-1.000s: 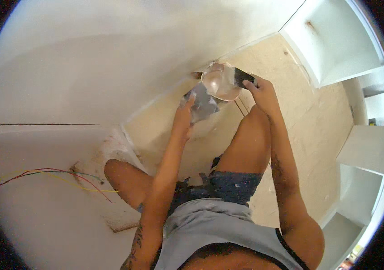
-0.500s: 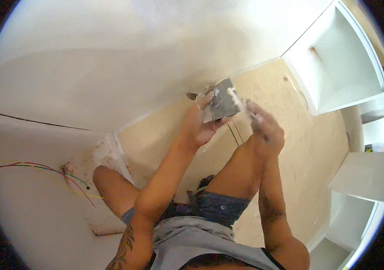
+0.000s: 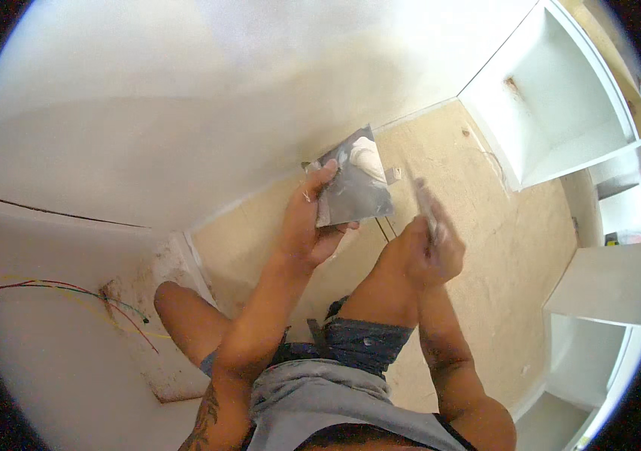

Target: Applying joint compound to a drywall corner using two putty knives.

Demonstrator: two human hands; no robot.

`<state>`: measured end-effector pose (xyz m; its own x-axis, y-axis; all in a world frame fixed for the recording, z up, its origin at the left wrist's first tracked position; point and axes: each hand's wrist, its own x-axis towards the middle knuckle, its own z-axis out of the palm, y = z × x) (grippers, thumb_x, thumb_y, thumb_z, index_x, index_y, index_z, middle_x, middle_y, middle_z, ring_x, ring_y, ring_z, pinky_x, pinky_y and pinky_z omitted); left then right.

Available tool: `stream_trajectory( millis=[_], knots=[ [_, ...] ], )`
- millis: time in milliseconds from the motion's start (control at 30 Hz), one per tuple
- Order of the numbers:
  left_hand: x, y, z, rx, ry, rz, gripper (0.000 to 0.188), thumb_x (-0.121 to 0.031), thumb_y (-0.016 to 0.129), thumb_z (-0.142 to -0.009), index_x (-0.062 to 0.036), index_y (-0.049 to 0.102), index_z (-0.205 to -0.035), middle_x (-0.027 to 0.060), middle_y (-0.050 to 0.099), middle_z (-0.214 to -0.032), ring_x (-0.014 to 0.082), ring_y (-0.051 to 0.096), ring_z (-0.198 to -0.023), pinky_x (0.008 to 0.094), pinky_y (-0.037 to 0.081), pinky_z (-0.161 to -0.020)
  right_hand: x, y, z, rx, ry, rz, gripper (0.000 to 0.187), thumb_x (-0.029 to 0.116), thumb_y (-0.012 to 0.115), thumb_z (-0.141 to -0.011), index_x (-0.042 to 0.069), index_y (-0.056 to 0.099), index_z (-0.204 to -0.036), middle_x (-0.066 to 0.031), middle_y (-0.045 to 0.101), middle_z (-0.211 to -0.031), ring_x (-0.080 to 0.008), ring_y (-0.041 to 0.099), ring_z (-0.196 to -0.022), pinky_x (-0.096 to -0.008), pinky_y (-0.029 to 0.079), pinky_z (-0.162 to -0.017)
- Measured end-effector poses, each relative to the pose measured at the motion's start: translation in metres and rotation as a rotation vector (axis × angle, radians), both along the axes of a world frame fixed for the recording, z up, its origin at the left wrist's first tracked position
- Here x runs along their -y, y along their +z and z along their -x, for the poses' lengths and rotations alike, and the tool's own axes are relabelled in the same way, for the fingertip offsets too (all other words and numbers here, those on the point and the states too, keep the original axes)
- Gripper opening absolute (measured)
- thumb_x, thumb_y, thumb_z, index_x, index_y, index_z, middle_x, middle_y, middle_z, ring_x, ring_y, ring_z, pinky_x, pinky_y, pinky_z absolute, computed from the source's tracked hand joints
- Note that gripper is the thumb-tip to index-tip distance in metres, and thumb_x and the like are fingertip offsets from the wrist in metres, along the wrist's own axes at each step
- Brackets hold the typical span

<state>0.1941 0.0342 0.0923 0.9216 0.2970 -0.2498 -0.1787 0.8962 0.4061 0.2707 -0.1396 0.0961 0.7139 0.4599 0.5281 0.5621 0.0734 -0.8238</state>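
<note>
Head view: your left hand (image 3: 311,229) pinches the grey rectangular plate (image 3: 350,198) between thumb and fingers, above the beige floor (image 3: 512,240). Your right hand (image 3: 442,252), fingers closed around a blurred scraper (image 3: 427,208), has moved clear, leaving white paste (image 3: 366,158) loaded there.

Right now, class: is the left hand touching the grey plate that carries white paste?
Touching. The head view shows the left hand gripping the grey plate, its thumb lying over the plate's left edge.
</note>
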Motion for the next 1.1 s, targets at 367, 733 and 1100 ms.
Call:
stream_trajectory(
  millis=[367,733,1100],
  knots=[
    [0.007,0.009,0.051,-0.213,0.195,0.028,0.029,-0.027,0.055,-0.094,-0.0021,0.059,-0.108,0.0079,0.067,-0.095,0.0187,0.067,-0.077,0.0347,0.057,-0.06,0.0,0.011,0.048,0.184,-0.188,0.815,0.039,0.014,0.057,-0.09,0.009,0.058,-0.129,-0.0171,0.066,-0.115,-0.0252,0.066,-0.099,-0.0297,0.052,-0.084],
    [-0.007,0.031,0.094,-0.074,0.26,-0.179,0.031,-0.03,0.059,-0.091,-0.0034,0.059,-0.107,0.0094,0.067,-0.089,0.025,0.068,-0.072,0.0409,0.059,-0.064,0.002,0.02,0.017,-1.002,0.183,0.2,0.046,0.043,0.054,-0.092,0.003,0.059,-0.114,-0.0146,0.069,-0.083,-0.0268,0.068,-0.072,-0.0325,0.053,-0.059],
    [-0.008,0.02,0.108,-0.512,0.502,-0.728,0.039,-0.026,0.059,-0.093,0.0016,0.056,-0.12,0.0125,0.063,-0.105,0.024,0.062,-0.09,0.0368,0.048,-0.084,-0.061,0.042,0.027,-1.397,0.226,-0.652,0.022,0.011,0.056,-0.088,-0.002,0.057,-0.106,-0.0107,0.066,-0.08,-0.0139,0.06,-0.049,-0.0269,0.054,-0.043]
  ],
)
